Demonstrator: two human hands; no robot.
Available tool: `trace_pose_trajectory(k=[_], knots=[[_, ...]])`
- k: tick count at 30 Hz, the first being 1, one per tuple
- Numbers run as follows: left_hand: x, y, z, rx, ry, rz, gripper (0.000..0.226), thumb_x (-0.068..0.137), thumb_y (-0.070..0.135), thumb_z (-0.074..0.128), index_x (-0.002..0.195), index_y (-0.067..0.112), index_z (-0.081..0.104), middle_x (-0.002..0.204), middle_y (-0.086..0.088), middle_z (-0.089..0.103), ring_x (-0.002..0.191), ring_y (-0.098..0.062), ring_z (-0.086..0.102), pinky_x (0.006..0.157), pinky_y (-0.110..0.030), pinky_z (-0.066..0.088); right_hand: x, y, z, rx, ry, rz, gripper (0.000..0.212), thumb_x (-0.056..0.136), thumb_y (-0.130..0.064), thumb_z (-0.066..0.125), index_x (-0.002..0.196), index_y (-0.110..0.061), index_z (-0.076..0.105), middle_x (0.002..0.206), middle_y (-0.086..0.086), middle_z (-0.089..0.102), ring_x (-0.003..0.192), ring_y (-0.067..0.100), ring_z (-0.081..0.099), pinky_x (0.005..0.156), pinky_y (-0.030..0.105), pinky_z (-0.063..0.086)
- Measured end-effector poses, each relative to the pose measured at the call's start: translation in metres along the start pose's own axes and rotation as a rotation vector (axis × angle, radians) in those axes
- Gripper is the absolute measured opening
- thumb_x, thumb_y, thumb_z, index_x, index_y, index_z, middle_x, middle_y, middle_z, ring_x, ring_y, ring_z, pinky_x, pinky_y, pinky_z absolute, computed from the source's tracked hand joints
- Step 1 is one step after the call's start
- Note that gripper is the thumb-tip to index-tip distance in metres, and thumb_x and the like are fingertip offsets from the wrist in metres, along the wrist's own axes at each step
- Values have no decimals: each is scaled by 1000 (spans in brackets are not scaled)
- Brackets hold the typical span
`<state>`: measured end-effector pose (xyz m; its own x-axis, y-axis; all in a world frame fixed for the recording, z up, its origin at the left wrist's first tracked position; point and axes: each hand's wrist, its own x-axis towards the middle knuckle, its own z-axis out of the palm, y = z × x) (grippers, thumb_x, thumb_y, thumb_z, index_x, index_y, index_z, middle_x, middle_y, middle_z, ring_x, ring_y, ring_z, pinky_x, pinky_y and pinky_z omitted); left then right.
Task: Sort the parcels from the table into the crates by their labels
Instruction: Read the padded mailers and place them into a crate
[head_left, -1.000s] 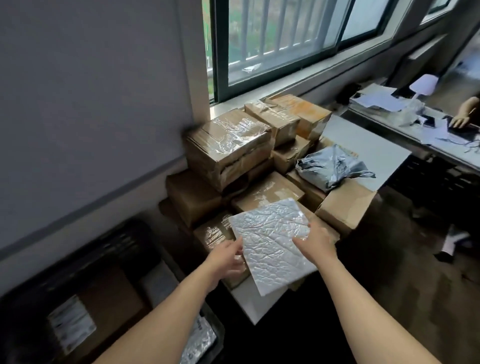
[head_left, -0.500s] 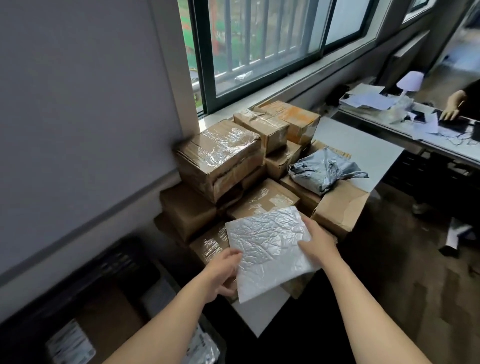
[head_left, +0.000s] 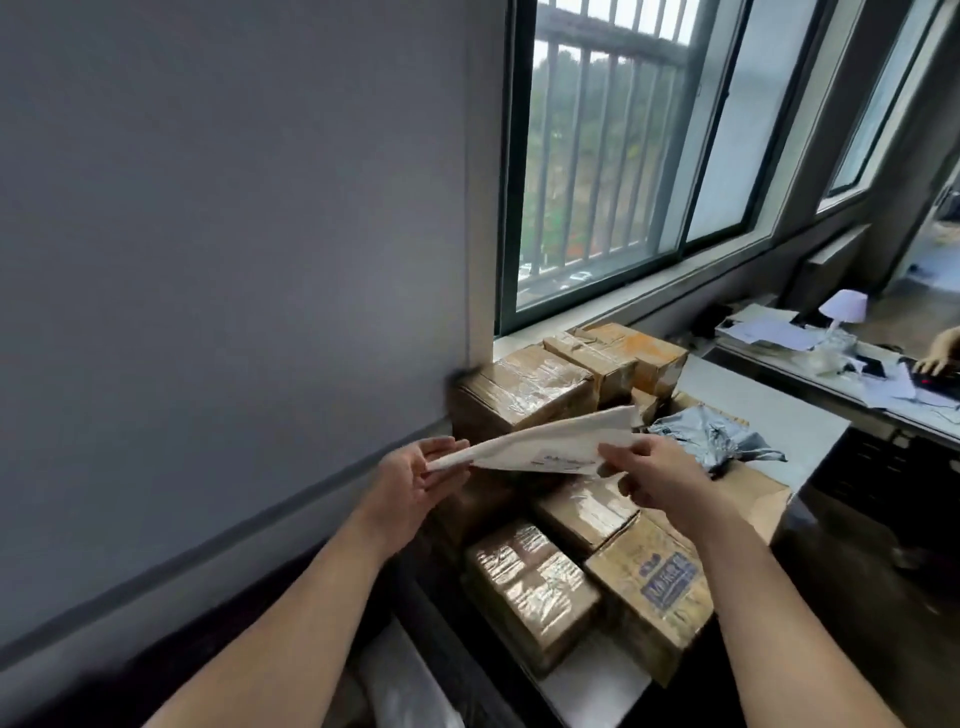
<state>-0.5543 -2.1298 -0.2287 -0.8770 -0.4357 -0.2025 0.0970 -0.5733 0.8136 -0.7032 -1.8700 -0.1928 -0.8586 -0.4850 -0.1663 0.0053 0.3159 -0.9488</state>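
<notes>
Both hands are up holding a flat white parcel (head_left: 550, 444) in the air over the pile. The left hand (head_left: 410, 486) pinches its near-left corner between thumb and fingers, and the right hand (head_left: 657, 475) grips the right edge. The parcel is tilted almost edge-on, so you can see the underside with a bit of printed label, too blurry to read. Below it, the worktop (head_left: 597, 686) is stacked with taped cardboard boxes (head_left: 524, 387), and a crumpled grey poly bag (head_left: 711, 436) sits on the right side of the pile. Further right there's a desk (head_left: 810, 358) covered in papers, with someone else's hand at the edge.
</notes>
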Motion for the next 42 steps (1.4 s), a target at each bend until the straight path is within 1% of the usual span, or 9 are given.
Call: trace_pose_trajectory(k=[4, 8, 14, 16, 21, 30, 35, 38, 42], knots=[[-36, 61, -17, 485, 54, 283, 10, 98, 1, 59, 92, 3, 67, 81, -9, 72, 75, -18, 70, 72, -33, 54, -19, -47, 43, -91, 85, -156, 36, 89, -46, 72, 87, -10, 76, 71, 1, 72, 55, 14, 61, 51, 26, 45], [-70, 122, -41, 955, 293, 528, 33, 93, 23, 71, 66, 8, 62, 52, 7, 53, 50, -9, 45, 57, -28, 36, -46, -99, 82, -11, 64, -293, 24, 88, -36, 76, 79, -13, 75, 60, -7, 72, 48, 2, 63, 48, 17, 47], [-133, 194, -71, 658, 342, 740, 37, 93, 23, 73, 66, 0, 61, 56, 3, 50, 53, -10, 44, 57, -27, 37, -91, -161, 137, 80, -30, -447, 38, 89, -33, 75, 59, -11, 67, 44, -12, 37, 43, 11, 28, 43, 22, 23], [-158, 218, -74, 539, 331, 784, 27, 94, 19, 71, 69, 10, 67, 55, 11, 57, 53, -6, 50, 56, -25, 42, -108, -179, 155, 112, -55, -513, 55, 92, -29, 72, 41, -17, 55, 40, -14, 35, 36, 6, 28, 40, 19, 24], [-219, 260, -83, 444, 369, 873, 15, 93, 32, 73, 91, 18, 77, 70, 10, 69, 72, -9, 62, 72, -32, 53, -139, -208, 195, 91, -42, -640, 59, 86, -47, 76, 41, -20, 48, 46, -7, 28, 45, 13, 23, 53, 28, 21], [-293, 277, -125, 304, 277, 916, 27, 96, 34, 69, 95, 7, 75, 98, -17, 70, 91, -32, 65, 94, -56, 54, -187, -224, 253, 123, 28, -817, 59, 86, -46, 74, 40, -22, 47, 48, 3, 36, 44, 12, 29, 44, 22, 26], [-318, 265, -148, 548, 236, 932, 29, 93, 33, 72, 80, 7, 70, 76, -1, 66, 73, -16, 63, 71, -32, 52, -195, -224, 284, 213, 144, -910, 59, 90, -38, 74, 40, -21, 49, 45, -8, 38, 45, 5, 32, 47, 25, 26], [-332, 267, -158, 527, 253, 976, 58, 85, 43, 77, 95, -12, 63, 85, -14, 59, 80, -25, 55, 76, -41, 47, -198, -224, 301, 233, 128, -912, 58, 90, -38, 74, 49, -3, 54, 50, 5, 43, 50, 11, 38, 48, 26, 28], [-341, 268, -173, 516, 344, 981, 33, 92, 25, 70, 92, -7, 68, 78, -11, 62, 71, -18, 58, 63, -27, 48, -204, -226, 320, 263, 60, -923, 65, 89, -35, 75, 59, 15, 46, 55, 7, 42, 52, 13, 36, 47, 26, 28]])
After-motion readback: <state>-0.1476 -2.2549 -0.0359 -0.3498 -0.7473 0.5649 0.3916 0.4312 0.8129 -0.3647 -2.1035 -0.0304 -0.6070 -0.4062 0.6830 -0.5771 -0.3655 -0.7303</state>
